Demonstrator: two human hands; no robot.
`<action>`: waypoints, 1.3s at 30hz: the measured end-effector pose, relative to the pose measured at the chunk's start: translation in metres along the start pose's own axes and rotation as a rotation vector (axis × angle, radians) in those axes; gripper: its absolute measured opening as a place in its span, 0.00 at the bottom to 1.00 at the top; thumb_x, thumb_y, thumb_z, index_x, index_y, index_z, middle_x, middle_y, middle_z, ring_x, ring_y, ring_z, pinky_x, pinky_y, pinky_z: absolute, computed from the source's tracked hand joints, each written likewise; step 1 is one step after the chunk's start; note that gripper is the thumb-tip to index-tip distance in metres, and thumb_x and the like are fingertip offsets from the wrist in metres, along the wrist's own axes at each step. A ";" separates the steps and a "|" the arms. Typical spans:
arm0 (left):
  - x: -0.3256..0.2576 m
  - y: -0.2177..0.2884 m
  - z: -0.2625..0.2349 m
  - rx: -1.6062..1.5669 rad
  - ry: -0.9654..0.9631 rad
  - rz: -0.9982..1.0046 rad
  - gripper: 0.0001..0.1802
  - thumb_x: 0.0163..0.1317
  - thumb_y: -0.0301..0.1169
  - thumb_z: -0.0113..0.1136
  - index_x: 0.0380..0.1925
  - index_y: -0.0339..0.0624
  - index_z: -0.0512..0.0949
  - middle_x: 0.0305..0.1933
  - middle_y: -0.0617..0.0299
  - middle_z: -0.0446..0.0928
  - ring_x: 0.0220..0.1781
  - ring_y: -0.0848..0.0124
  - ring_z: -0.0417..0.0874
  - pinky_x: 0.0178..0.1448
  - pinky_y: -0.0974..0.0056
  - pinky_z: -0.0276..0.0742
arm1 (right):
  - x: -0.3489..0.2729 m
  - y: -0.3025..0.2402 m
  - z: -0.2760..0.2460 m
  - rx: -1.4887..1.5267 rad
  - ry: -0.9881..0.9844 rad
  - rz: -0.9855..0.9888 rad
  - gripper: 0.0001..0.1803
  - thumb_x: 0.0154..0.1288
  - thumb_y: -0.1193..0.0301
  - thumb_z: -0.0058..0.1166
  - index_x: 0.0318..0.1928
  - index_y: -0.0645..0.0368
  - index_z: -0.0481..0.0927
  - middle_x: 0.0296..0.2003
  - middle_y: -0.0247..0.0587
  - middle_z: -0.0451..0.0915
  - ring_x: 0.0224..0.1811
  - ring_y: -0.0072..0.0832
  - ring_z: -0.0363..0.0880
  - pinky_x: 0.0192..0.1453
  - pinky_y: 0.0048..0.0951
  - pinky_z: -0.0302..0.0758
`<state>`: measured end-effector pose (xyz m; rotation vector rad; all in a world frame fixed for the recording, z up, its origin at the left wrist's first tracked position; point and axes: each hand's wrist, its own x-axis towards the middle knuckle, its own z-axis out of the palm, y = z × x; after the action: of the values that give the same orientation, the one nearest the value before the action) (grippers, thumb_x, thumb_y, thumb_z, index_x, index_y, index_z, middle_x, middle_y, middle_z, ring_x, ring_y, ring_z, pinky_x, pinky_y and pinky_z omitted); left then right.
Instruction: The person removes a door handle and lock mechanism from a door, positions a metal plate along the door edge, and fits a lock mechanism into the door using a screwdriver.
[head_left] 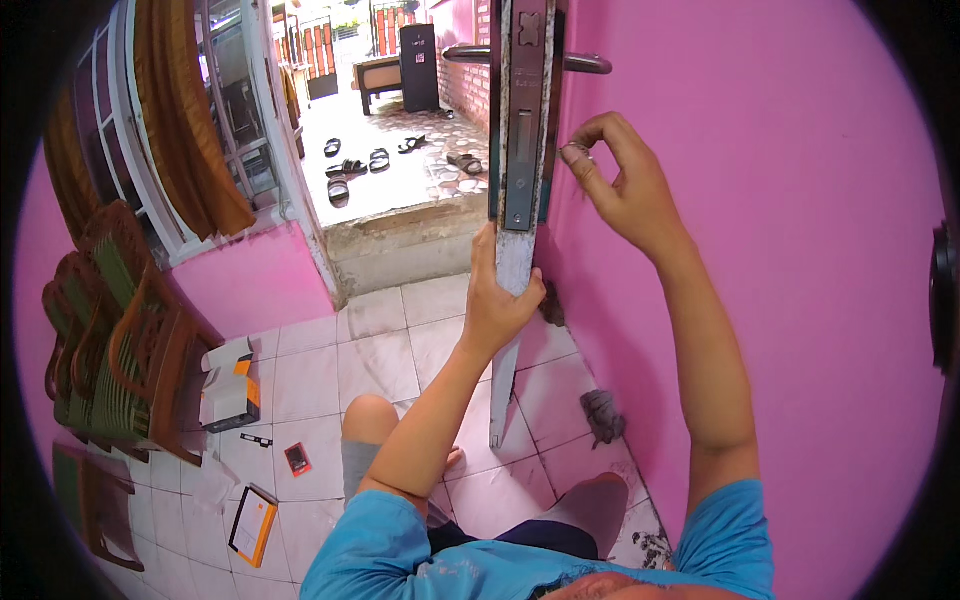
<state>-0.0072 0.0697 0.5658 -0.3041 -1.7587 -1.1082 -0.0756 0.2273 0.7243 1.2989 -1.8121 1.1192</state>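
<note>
A white, worn door [514, 262] stands edge-on in front of me, with a metal mortise lock [522, 130] set in its edge. Lever handles stick out on both sides, the right handle [588, 64] over the pink wall. My left hand [500, 302] is wrapped round the door's edge just below the lock plate. To the right of the lock, my right hand [628, 180] is closed in a pinch, thumb against forefinger. Something small and shiny shows at its fingertips, too small to name. The keyhole side of the door is hidden from this angle.
An open box [232, 398], a flat orange-edged box [253, 525], a small red packet [298, 459] and a black strip lie on the floor at left. Wooden chairs [150, 350] stand beyond them. A grey rag [602, 416] lies by the wall. Past the step [400, 240] are sandals.
</note>
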 end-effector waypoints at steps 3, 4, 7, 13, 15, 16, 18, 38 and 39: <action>-0.003 -0.001 0.003 0.012 0.006 0.000 0.41 0.57 0.29 0.66 0.68 0.26 0.59 0.63 0.40 0.68 0.65 0.53 0.72 0.70 0.55 0.66 | -0.005 -0.010 -0.005 -0.244 0.105 -0.187 0.12 0.64 0.66 0.62 0.43 0.60 0.78 0.39 0.43 0.78 0.48 0.40 0.78 0.61 0.43 0.70; -0.004 0.000 0.004 0.031 0.017 0.016 0.41 0.57 0.30 0.66 0.68 0.26 0.59 0.63 0.40 0.68 0.65 0.53 0.73 0.70 0.55 0.66 | -0.005 -0.011 -0.009 -0.248 0.110 -0.189 0.12 0.64 0.66 0.62 0.43 0.60 0.78 0.39 0.43 0.78 0.48 0.40 0.78 0.61 0.43 0.70; -0.004 0.003 0.007 -0.015 -0.007 -0.036 0.43 0.54 0.26 0.65 0.68 0.24 0.57 0.65 0.39 0.65 0.68 0.46 0.68 0.73 0.53 0.62 | -0.004 -0.012 -0.016 -0.551 0.116 -0.412 0.12 0.64 0.66 0.62 0.42 0.59 0.79 0.40 0.41 0.79 0.50 0.39 0.77 0.67 0.48 0.67; -0.006 -0.002 0.010 0.002 0.013 0.004 0.43 0.54 0.27 0.66 0.68 0.24 0.57 0.65 0.38 0.65 0.68 0.46 0.68 0.73 0.53 0.62 | -0.007 -0.008 -0.010 -0.638 0.149 -0.453 0.10 0.66 0.65 0.60 0.40 0.58 0.81 0.40 0.39 0.80 0.50 0.38 0.78 0.69 0.50 0.66; -0.006 -0.003 0.010 0.003 0.012 -0.003 0.43 0.54 0.27 0.66 0.68 0.24 0.57 0.65 0.38 0.65 0.68 0.46 0.68 0.73 0.53 0.62 | -0.005 -0.010 -0.010 -0.566 0.076 -0.309 0.10 0.69 0.65 0.57 0.38 0.60 0.82 0.40 0.41 0.81 0.48 0.38 0.79 0.67 0.47 0.67; -0.006 -0.003 0.009 0.005 0.013 -0.012 0.43 0.54 0.27 0.65 0.68 0.24 0.57 0.64 0.38 0.65 0.68 0.46 0.68 0.73 0.53 0.62 | -0.002 -0.012 -0.013 -0.568 0.077 -0.309 0.10 0.69 0.65 0.57 0.38 0.60 0.82 0.40 0.41 0.81 0.48 0.38 0.79 0.67 0.47 0.67; -0.005 0.000 0.011 0.011 0.017 -0.006 0.43 0.54 0.27 0.65 0.68 0.24 0.57 0.64 0.38 0.65 0.68 0.46 0.68 0.73 0.53 0.62 | 0.005 -0.020 -0.018 -0.316 -0.092 0.081 0.13 0.70 0.63 0.56 0.38 0.61 0.82 0.40 0.42 0.81 0.46 0.39 0.81 0.63 0.44 0.70; -0.002 0.012 0.021 -0.030 0.023 0.067 0.39 0.55 0.25 0.65 0.66 0.29 0.61 0.62 0.43 0.66 0.64 0.50 0.70 0.70 0.53 0.64 | 0.097 -0.055 -0.033 -0.129 0.366 -0.105 0.32 0.61 0.53 0.64 0.58 0.64 0.78 0.55 0.55 0.79 0.62 0.43 0.77 0.67 0.41 0.71; -0.002 0.009 0.022 -0.011 0.036 0.077 0.39 0.55 0.25 0.65 0.66 0.29 0.61 0.62 0.43 0.66 0.65 0.50 0.70 0.70 0.54 0.64 | 0.096 -0.056 -0.032 -0.147 0.359 -0.122 0.31 0.61 0.54 0.64 0.58 0.63 0.79 0.55 0.54 0.79 0.62 0.42 0.77 0.69 0.41 0.69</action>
<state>-0.0140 0.0926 0.5675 -0.3539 -1.6959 -1.0623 -0.0517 0.2084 0.8359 1.0331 -1.4996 1.0544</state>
